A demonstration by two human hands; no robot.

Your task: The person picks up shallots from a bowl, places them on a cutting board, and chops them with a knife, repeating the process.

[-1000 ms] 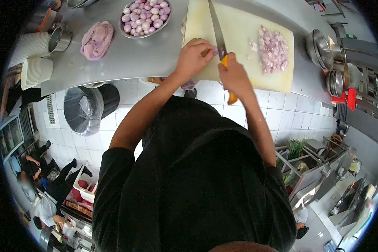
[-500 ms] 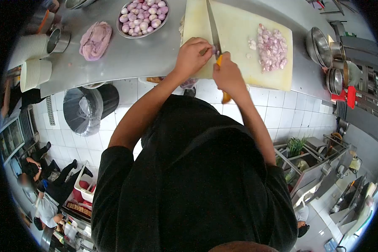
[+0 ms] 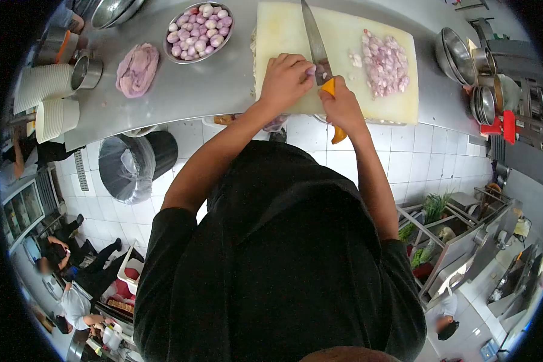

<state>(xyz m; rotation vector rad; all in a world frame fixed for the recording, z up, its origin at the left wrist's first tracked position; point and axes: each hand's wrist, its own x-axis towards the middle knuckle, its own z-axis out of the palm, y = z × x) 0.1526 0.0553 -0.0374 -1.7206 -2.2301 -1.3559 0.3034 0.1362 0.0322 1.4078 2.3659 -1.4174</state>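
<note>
My left hand (image 3: 286, 77) is over the left part of the white cutting board (image 3: 283, 30), its fingers closed round a small purple shallot (image 3: 311, 70). Just to the right, my right hand (image 3: 342, 105) grips the yellow handle of a large knife (image 3: 315, 37). The blade points away from me, beside the shallot, with a small pale piece on it. Chopped shallots (image 3: 386, 65) lie in a pile on the board's right side. A metal bowl (image 3: 228, 40) of whole peeled shallots stands left of the board, and a crumpled pinkish cloth or bag (image 3: 137, 70) lies farther left.
Stacked white containers (image 3: 57, 119) and a metal pot (image 3: 87, 73) stand at the counter's left end. Metal bowls (image 3: 455, 55) are at the right. A lined black bin (image 3: 163, 151) stands on the floor below. Several people are in the background, left and right.
My right hand and the knife have moved slightly right, away from my left fingers, and the blade's side shows more. The whole view has shifted a little.
</note>
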